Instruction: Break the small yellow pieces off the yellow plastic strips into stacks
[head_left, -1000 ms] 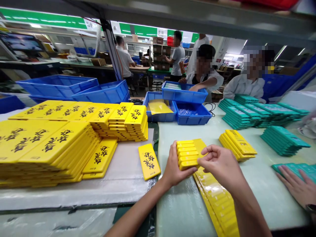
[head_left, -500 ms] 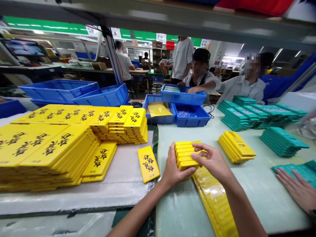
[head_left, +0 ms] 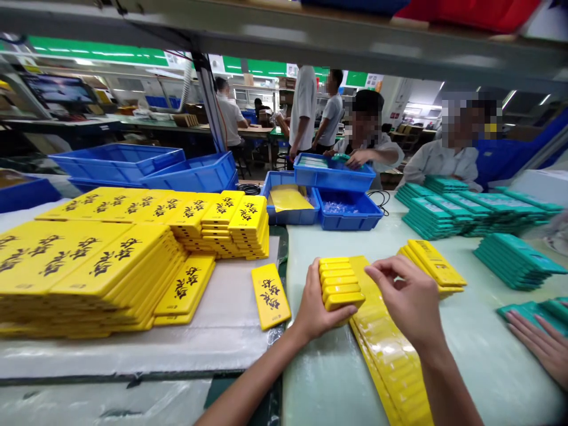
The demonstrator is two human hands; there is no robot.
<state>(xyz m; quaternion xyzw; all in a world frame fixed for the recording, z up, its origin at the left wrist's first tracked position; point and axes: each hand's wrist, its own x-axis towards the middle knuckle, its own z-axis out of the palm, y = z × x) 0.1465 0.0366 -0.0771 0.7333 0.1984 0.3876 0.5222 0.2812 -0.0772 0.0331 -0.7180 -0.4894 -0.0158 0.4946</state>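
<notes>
My left hand [head_left: 313, 310] is closed around a small stack of flat yellow cases [head_left: 339, 283], held with their narrow ends facing me. Just to the right, my right hand [head_left: 406, 293] is apart from the stack, thumb and fingertips pinched together. Whatever may be in that pinch is too small to make out. Under both hands lies a long glossy yellow sheet [head_left: 390, 361] with rows of shiny strips. A single yellow case with black brush lettering [head_left: 270, 296] rests flat to the left of my left hand.
Large piles of lettered yellow cases [head_left: 106, 266] fill the left side. Blue bins [head_left: 348, 220] stand at the back. A short yellow stack [head_left: 432, 263] and teal stacks [head_left: 517, 260] are on the right. A co-worker's hand [head_left: 539, 343] touches teal pieces. A shelf [head_left: 310, 41] crosses overhead.
My right hand has drawn back rightward from the stack, its fingers closing into a pinch. My left hand keeps its hold. In the background, people have shifted.
</notes>
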